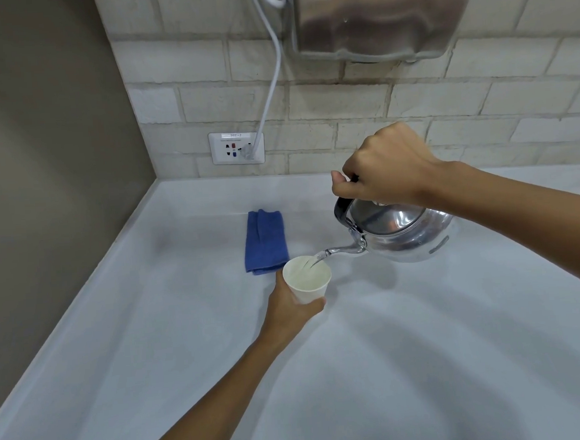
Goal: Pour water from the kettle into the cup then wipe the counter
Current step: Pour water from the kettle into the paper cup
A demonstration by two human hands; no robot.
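Observation:
A shiny metal kettle hangs tilted to the left above the white counter, my right hand gripping its black handle from above. Water runs from the spout into a white paper cup. My left hand is wrapped around the cup's lower part, holding it just under the spout. A folded blue cloth lies flat on the counter right behind the cup.
A brick-tiled wall runs along the back with a socket plate and a white cable plugged into it. A steel box hangs on the wall above. A plain grey wall closes the left side.

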